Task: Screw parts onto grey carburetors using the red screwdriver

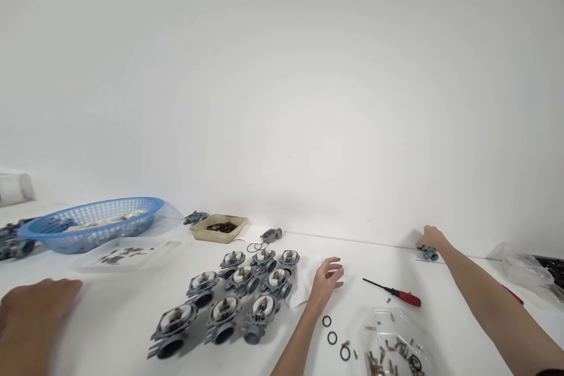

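Observation:
My right hand [432, 237] reaches to the back of the table by the wall, its fingers closed on a small grey carburetor body [429, 254]. My left hand [326, 277] is over the table with fingers apart and loosely bent, holding nothing. Beside it lies a white cloth [304, 282]. Left of that, several carburetors [224, 312] stand in rows, with white floats and brass parts facing up. Black O-rings [332, 338] lie in front of my left hand. A screwdriver with a red handle [409, 298] rests between my arms.
A clear tray [365, 341] of small brass parts sits at the front. A blue basket [92, 235], a clear shallow tray [127, 255] and a beige tray [220, 236] stand left. Another person's hand [39, 311] is at far left. Plastic bags [524, 270] lie at right.

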Demonstrator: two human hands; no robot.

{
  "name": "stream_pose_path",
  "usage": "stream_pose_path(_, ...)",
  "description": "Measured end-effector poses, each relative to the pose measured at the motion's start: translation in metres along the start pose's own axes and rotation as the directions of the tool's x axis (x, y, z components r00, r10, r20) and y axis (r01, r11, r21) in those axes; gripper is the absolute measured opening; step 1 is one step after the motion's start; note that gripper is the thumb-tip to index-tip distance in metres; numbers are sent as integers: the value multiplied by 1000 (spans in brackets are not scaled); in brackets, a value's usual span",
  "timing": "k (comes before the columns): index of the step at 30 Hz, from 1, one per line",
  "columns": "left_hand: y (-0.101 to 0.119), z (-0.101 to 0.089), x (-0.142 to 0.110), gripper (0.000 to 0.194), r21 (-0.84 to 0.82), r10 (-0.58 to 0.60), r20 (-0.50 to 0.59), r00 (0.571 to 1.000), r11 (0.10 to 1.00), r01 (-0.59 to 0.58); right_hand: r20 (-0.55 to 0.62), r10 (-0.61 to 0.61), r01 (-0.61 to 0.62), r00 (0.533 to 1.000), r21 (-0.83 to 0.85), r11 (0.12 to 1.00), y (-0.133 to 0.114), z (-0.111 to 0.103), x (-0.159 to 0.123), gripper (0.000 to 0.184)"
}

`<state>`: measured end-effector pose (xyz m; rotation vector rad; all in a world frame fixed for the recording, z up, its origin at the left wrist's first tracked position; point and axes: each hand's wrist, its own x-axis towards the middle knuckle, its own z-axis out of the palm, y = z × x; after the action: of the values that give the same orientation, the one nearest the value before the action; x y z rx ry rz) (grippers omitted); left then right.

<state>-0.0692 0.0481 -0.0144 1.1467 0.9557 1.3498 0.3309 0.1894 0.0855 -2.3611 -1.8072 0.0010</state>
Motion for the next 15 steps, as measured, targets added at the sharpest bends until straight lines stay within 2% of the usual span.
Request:
stream_pose_path(8,2,-4,2,53,40,-26,49,998,999,24,-26,127,-126,992,29,992,6,14,13,51)
stream_pose_path(15,6,0,-3,49,56,-7,25,1000,998,5,-72,228,-225,971,51,973,7,34,1,70)
